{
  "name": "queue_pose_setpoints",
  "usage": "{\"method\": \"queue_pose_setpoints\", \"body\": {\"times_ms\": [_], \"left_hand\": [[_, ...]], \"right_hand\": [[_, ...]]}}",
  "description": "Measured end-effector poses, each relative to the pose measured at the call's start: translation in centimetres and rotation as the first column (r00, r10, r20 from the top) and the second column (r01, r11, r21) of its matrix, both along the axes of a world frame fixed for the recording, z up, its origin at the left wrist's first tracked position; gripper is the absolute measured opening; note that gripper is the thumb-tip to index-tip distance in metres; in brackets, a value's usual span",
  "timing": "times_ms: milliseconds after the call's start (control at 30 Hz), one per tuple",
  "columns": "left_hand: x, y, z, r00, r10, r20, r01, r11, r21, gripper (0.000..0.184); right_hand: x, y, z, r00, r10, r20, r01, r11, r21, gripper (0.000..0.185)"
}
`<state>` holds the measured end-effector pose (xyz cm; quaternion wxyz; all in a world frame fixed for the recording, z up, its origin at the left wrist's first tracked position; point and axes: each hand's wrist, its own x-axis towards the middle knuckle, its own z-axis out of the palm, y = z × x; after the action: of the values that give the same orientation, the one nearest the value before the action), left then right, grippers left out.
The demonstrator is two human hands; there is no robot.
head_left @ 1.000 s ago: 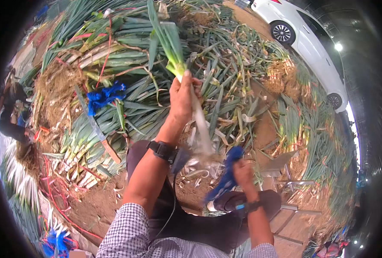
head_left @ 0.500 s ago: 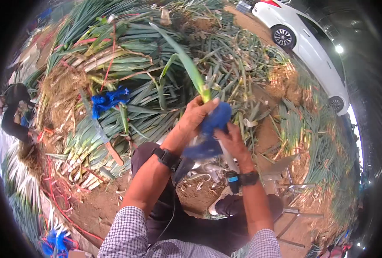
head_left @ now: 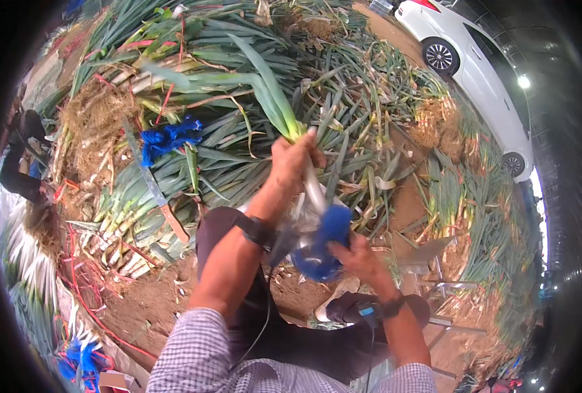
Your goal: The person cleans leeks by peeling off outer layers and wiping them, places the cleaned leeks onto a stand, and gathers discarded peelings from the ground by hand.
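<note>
My left hand [head_left: 293, 160] is closed around a large green onion [head_left: 314, 190] where the white shaft turns green. Its leaves point up and away, and the shaft slants down toward my right hand [head_left: 359, 259]. The fingers of my right hand are closed on a blue mesh cloth [head_left: 335, 226], which lies against the lower part of the shaft. Motion blurs the cloth, and the root end is hidden behind it. On the pile to the left lie a wooden-handled knife [head_left: 174, 223] and a second blue mesh bundle [head_left: 169, 139].
A heap of green onions [head_left: 238, 170] spreads in front, with trimmed leaves [head_left: 363, 118] to its right. More onions [head_left: 484, 216] line the right side, near a white car [head_left: 484, 78]. Another person [head_left: 23, 154] is at the far left. A metal frame [head_left: 451, 285] stands by my right knee.
My right hand has slid the blue cloth down along the shaft, away from my left hand, exposing white stem between them. My left hand keeps hold of the onion and has shifted slightly.
</note>
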<state>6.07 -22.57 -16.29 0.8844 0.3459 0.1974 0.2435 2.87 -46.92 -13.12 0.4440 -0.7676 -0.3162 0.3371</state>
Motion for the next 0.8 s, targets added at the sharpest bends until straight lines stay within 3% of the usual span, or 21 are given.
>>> {"method": "queue_pose_setpoints", "body": {"times_ms": [33, 100, 167, 233, 300, 367, 400, 467, 500, 567, 600, 633, 667, 700, 767, 800], "left_hand": [[0.4, -0.8, -0.5, 0.999, 0.035, -0.007, -0.035, 0.998, -0.06, 0.022], [0.4, 0.0, -0.4, 0.987, 0.156, -0.03, -0.156, 0.988, 0.012, 0.024], [-0.4, 3.2, 0.6, 0.962, 0.272, 0.021, -0.271, 0.962, -0.04, 0.024], [-1.5, 5.0, 1.3, 0.944, 0.328, 0.035, -0.327, 0.945, -0.021, 0.022], [-0.4, 4.8, -0.2, 0.942, 0.322, 0.1, -0.317, 0.947, -0.059, 0.018], [-0.2, 1.7, -0.8, 0.944, 0.305, 0.123, -0.312, 0.949, 0.043, 0.017], [-0.4, -0.1, -1.6, 0.972, 0.19, 0.135, -0.196, 0.98, 0.03, 0.017], [-0.9, -3.8, -0.8, 0.98, 0.046, 0.192, -0.041, 0.999, -0.03, 0.025], [-1.0, -5.3, -0.5, 0.993, 0.01, 0.117, -0.003, 0.998, -0.066, 0.028], [-0.5, -6.9, -1.0, 0.993, -0.099, 0.059, 0.105, 0.989, -0.106, 0.029], [-0.9, -6.5, -0.2, 0.993, -0.096, 0.062, 0.104, 0.985, -0.135, 0.03], [-1.7, -5.9, 1.0, 0.993, -0.093, 0.066, 0.103, 0.981, -0.165, 0.03], [-2.2, -4.9, 1.7, 0.994, -0.089, 0.07, 0.102, 0.975, -0.197, 0.031], [-1.7, -3.3, 0.0, 0.996, -0.093, -0.008, 0.092, 0.993, -0.073, 0.029], [-2.5, -2.0, 0.5, 0.993, -0.074, 0.091, 0.088, 0.985, -0.151, 0.028], [-2.4, -1.7, -0.3, 0.976, -0.131, 0.174, 0.151, 0.983, -0.107, 0.023]], "right_hand": [[-0.3, -1.0, 0.9, 0.999, -0.002, 0.037, 0.005, 0.995, -0.095, 0.035], [0.1, -3.7, 2.4, 0.992, 0.012, 0.126, 0.026, 0.954, -0.297, 0.032], [1.1, -9.4, 0.5, 0.951, -0.045, 0.307, 0.133, 0.953, -0.272, 0.029], [3.3, -14.9, -0.9, 0.885, -0.358, 0.299, 0.4, 0.911, -0.094, 0.029], [8.4, -20.3, -2.8, 0.58, -0.639, 0.505, 0.728, 0.685, 0.031, 0.03], [10.4, -17.1, 0.4, 0.473, -0.824, 0.31, 0.801, 0.549, 0.238, 0.034], [9.9, -15.6, 2.6, 0.42, -0.887, 0.193, 0.832, 0.461, 0.308, 0.036], [7.0, -6.8, 6.4, 0.359, -0.828, 0.431, 0.825, 0.498, 0.269, 0.046], [6.2, -3.4, 5.8, 0.427, -0.75, 0.505, 0.742, 0.61, 0.278, 0.044], [5.1, 1.7, 0.9, 0.531, -0.46, 0.712, 0.339, 0.885, 0.319, 0.044], [4.5, 3.6, -1.2, 0.484, -0.339, 0.807, 0.169, 0.941, 0.295, 0.046], [3.5, 5.0, -2.0, 0.327, -0.259, 0.909, 0.059, 0.965, 0.254, 0.043], [3.1, 4.4, -2.4, 0.432, -0.215, 0.876, 0.057, 0.976, 0.212, 0.041], [2.8, 3.0, -2.8, 0.534, -0.164, 0.83, 0.048, 0.985, 0.164, 0.039], [2.7, -0.6, -4.5, 0.752, -0.037, 0.658, 0.004, 0.999, 0.052, 0.039], [3.7, -2.2, -5.6, 0.846, 0.027, 0.533, -0.036, 0.999, 0.006, 0.04]]}}
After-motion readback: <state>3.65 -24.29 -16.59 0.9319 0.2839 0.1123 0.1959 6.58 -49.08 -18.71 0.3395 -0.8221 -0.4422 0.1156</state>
